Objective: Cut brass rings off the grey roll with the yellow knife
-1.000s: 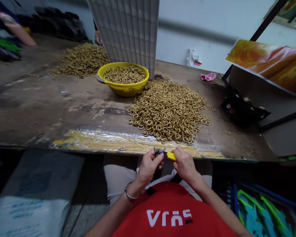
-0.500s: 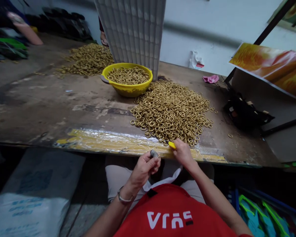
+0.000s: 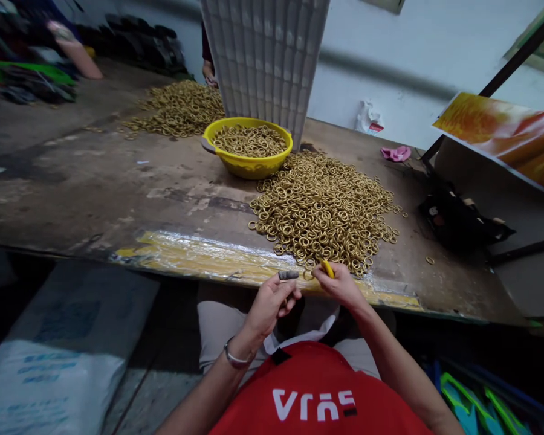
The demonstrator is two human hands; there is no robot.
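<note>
My right hand (image 3: pixel 341 286) is closed around a small yellow tool (image 3: pixel 327 269), whose working end is hidden. A gold ring (image 3: pixel 308 275) shows at the fingertips of that hand. To its left, my left hand (image 3: pixel 272 305) has its fingers curled, with a grey wrap (image 3: pixel 289 274) over the index fingertip. A bit of gold shows among its lower fingers, too small to name. Both hands are at the table's front edge, just short of a large heap of gold rings (image 3: pixel 326 208).
Behind the heap stands a yellow basin (image 3: pixel 251 166) full of rings, against an upright grey ribbed panel (image 3: pixel 265 60). Another ring heap (image 3: pixel 181 109) lies at the back left, near another person's hand (image 3: pixel 209 74). A black bag (image 3: pixel 457 217) sits right.
My left index finger has straightened. My right hand has drawn nearer to the left, and a ring now shows at its fingertips. The view has shifted slightly left.
</note>
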